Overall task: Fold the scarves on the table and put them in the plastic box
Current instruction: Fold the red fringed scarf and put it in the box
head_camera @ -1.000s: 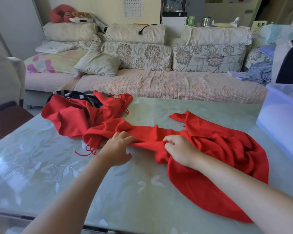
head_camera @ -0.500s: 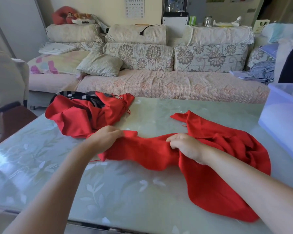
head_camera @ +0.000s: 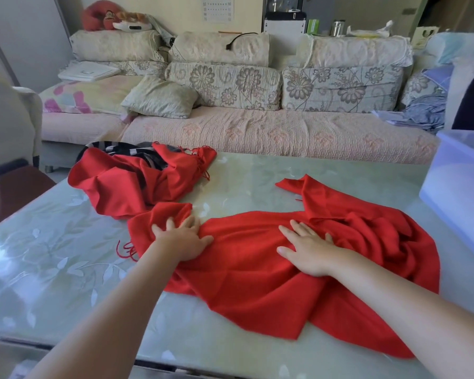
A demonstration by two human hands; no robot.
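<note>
Both forearms are seen extended forward over the table (head_camera: 244,173) from the lower edge of the view. The left hand (head_camera: 182,239) is laid palm down on the left end of the red scarf (head_camera: 252,280), its fingers straight and spread, nothing being gripped; the fingertips are partly hidden by a raised fold. The right hand (head_camera: 309,251) is pressed flat on the middle of the same scarf, fingers spread apart and the thumb pointing left, with no cloth pinched. The scarf is spread unfolded and creased across the near half of the table, with its fringe trailing at the left end. A second red scarf (head_camera: 121,187) is heaped at the far left, over a striped scarf (head_camera: 126,148). The plastic box (head_camera: 460,187) is placed at the table's right edge, apart from the scarves.
</note>
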